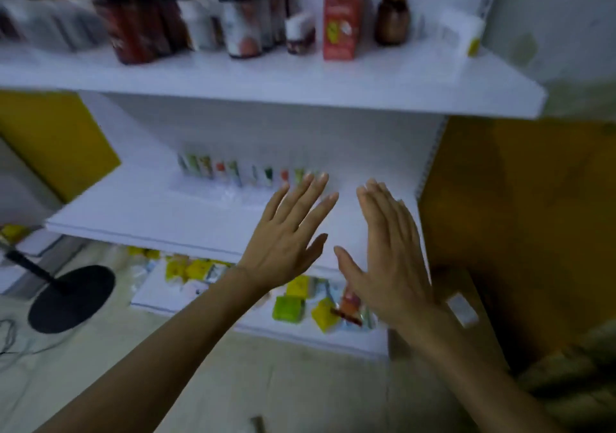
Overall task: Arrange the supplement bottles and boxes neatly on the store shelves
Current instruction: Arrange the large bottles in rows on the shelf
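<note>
1. The left hand (286,239) is spread flat with straight fingers and holds nothing. It is in front of the middle shelf (140,212).
2. The right hand (390,259) is just beside it, also flat with straight fingers and nothing in it.
3. On the top shelf (300,86) stand a blurred group of dark bottles (140,26), a small white-capped bottle (300,34), a red box (341,21), a brown bottle (392,16) and, at the right end, a white box (461,32).
4. A row of small boxes (240,172) stands at the back of the middle shelf.
5. Yellow and green packets (290,307) lie jumbled on the bottom shelf (316,336).
</note>
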Available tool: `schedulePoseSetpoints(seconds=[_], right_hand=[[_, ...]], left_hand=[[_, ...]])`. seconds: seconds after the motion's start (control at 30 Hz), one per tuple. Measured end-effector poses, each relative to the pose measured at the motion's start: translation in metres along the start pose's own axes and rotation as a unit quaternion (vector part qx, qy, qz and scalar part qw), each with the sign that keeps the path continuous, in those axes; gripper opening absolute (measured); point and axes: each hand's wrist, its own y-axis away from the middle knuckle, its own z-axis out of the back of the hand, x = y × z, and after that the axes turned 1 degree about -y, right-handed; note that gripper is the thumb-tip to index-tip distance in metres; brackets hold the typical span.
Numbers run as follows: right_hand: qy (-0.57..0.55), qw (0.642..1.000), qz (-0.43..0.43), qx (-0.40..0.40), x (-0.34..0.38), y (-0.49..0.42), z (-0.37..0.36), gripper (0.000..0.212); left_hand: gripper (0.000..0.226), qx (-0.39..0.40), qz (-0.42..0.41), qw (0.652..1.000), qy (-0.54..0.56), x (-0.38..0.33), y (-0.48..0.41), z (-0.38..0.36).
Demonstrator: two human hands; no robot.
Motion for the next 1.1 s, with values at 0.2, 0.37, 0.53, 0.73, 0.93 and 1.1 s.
schedulePoseSetpoints(seconds=[0.2,0.37,0.53,0.73,0.93,1.1], right_hand=[[-0.025,0.996,0.047,-0.070,0.069,-0.134,-0.040,0.069],[-0.044,0.995,0.041,-0.076,0.104,-0.214,-0.076,0.072],[-0.161,0.976,-0.111,-0.100,0.110,-0.295,-0.098,0.086],[-0.170,0.950,-0.235,-0.111,0.099,-0.371,-0.134,0.100],[-0.226,0.915,-0.315,-0.114,0.083,-0.384,-0.143,0.088],[-0.373,0.872,-0.303,-0.097,0.094,-0.372,-0.127,0.032]], left_hand=[[0.063,-0.066,0.010,0.996,-0.054,0.148,-0.043,0.062],[0.066,-0.082,0.038,0.996,-0.003,0.235,-0.053,0.075],[0.066,-0.018,0.089,0.992,0.086,0.289,-0.108,0.079],[0.069,0.065,0.192,0.963,0.177,0.306,-0.125,0.067],[0.095,0.077,0.208,0.953,0.206,0.303,-0.128,0.069],[0.081,0.062,0.203,0.938,0.274,0.305,-0.125,0.076]])
